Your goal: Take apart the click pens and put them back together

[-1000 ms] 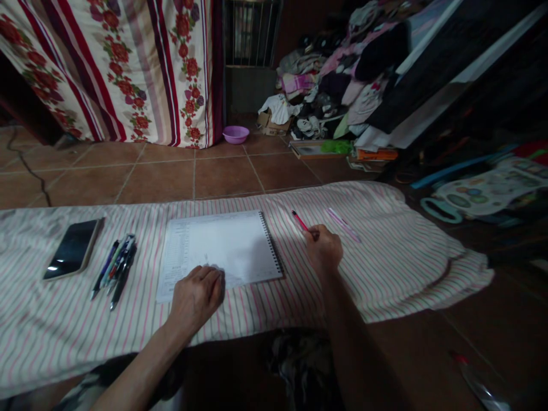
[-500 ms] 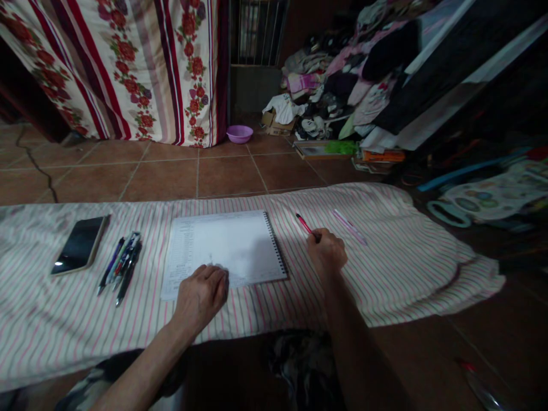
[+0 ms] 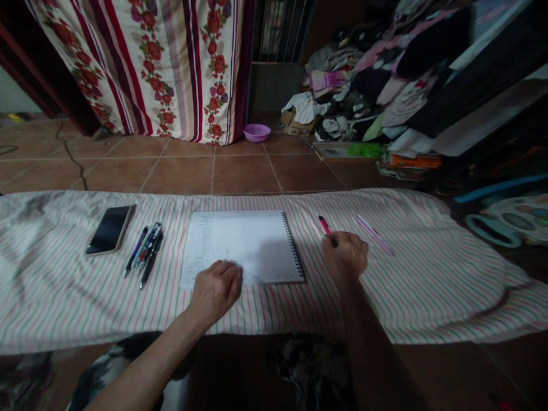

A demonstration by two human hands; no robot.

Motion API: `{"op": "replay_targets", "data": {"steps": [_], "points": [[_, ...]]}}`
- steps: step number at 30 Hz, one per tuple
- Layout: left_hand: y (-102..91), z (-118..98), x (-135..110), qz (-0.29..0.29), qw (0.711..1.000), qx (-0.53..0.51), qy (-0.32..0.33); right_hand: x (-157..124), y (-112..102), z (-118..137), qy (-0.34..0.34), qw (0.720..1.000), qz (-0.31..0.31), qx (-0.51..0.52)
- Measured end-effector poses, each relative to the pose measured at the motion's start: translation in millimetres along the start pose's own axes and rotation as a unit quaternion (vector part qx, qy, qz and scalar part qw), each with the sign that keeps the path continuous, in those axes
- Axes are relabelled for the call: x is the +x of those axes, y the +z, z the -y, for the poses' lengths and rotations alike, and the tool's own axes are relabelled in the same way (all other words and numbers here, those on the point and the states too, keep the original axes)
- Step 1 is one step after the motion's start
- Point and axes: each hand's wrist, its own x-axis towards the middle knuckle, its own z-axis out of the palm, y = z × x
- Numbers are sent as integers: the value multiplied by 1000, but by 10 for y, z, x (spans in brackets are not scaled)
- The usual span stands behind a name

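Observation:
A spiral notebook (image 3: 246, 242) lies open on a pink-striped cloth (image 3: 406, 285) spread over the floor. My left hand (image 3: 216, 291) rests on the notebook's lower edge with fingers curled down flat on the page. Right of the notebook, my right hand (image 3: 346, 255) is closed around a red pen (image 3: 324, 225) whose tip points away from me. A pink pen (image 3: 374, 234) lies on the cloth just beyond that hand.
A dark phone (image 3: 110, 229) and a bundle of several pens (image 3: 145, 254) lie left of the notebook. Behind are a tiled floor, a floral curtain (image 3: 171, 63), a purple bowl (image 3: 257, 132) and a pile of clothes (image 3: 363, 80). A toy board (image 3: 509, 220) lies at right.
The view has swung left and slightly down, so everything sits further right in the picture. Both hands keep their places on the notebook and the red pen.

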Motion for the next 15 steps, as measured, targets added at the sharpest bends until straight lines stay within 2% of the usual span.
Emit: {"op": "replay_targets", "data": {"steps": [4,7,11,15], "points": [[-62,133,-18,-31,999,22,-37,-22,31,177,-78,996,-23,26],[-178,293,-25,-46,988,88,-119,-67,41,407,-119,992,-2,47],[-422,547,-67,-59,948,185,-251,-173,39,739,-169,980,22,106],[-647,791,-162,-40,903,210,-372,-325,29,1027,-229,959,27,167]]}}
